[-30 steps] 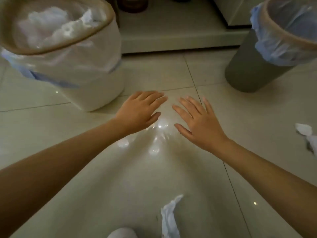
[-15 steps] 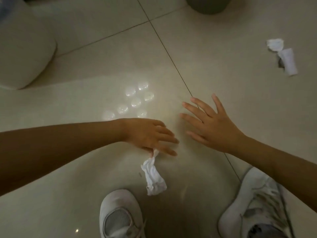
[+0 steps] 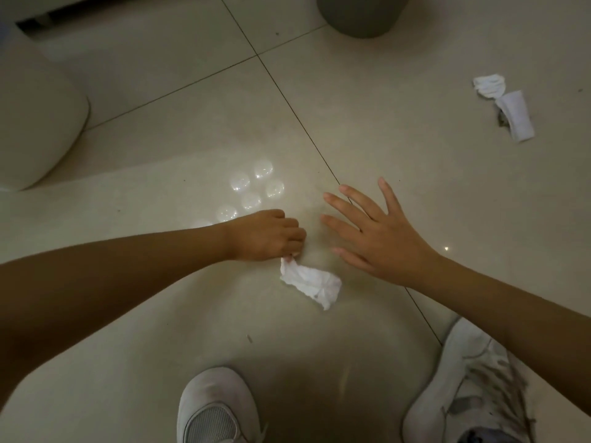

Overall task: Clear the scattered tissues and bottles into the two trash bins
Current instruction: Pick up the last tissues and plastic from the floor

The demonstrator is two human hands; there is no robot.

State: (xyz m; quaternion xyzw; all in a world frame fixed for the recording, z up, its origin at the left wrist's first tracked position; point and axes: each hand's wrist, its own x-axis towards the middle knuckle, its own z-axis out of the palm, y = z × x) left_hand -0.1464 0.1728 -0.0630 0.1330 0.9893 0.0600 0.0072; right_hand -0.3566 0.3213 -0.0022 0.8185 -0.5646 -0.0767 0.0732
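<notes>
Half a second ago your left hand [image 3: 268, 236] lay flat over the tissue's top; now it has curled into a fist, pinching the upper corner of the crumpled tissue [image 3: 309, 281], which trails across the floor tiles [image 3: 399, 148] toward your right hand [image 3: 380, 233]. That hand hovers beside it, spread wide and empty. Tissue is light, soft and tears easily, so gather more of it into your palm. Another tissue wad [image 3: 489, 86] lies well apart to the right; the grey bin [image 3: 361, 14] stands ahead, the white bin [image 3: 35, 113] to your left.
</notes>
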